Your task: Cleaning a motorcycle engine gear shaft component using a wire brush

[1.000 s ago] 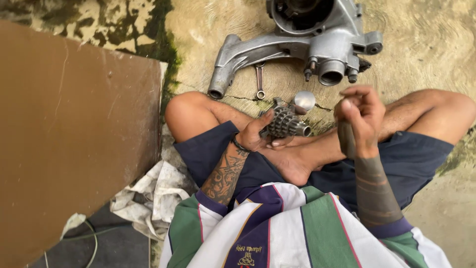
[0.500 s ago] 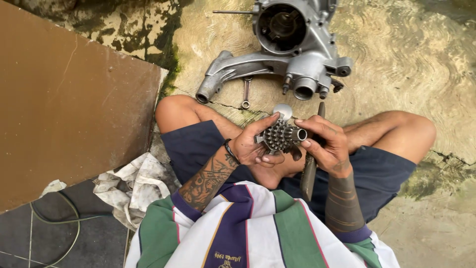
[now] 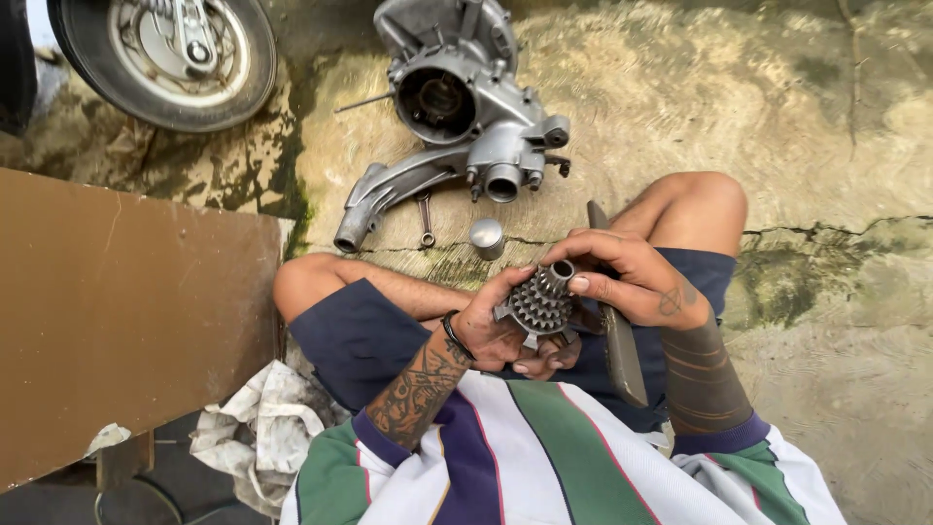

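while the person sits cross-legged on the cracked concrete floor, the stepped gear cluster is held in the lap, just above the crossed legs, at the centre of the view. the left hand cups it from 7 o'clock, its grip closed around the wide toothed end, and the right hand comes over from 3 o'clock, fingertips pinched on the narrow hub end. the right hand also appears to have a long dark flat tool tucked under its palm, running from 12 down to 5 o'clock, so that grip is shared between two things.

that sharing looks like the main risk: if the fingers shift to turn the cluster, the tool could slide out and drop onto the thigh or the floor. the gear teeth look sharp-edged and probably oily, so a slip could nick a fingertip or let the cluster roll off the lap towards the grit, where dirt would get into the teeth.

at 12 o'clock of the hands lies the grey engine casing, with a small metal cylinder and a spanner just below it; a stretched leg could knock the cylinder rolling. a crumpled rag lies at 8 o'clock beside a brown board, and a wheel sits at 10 o'clock.
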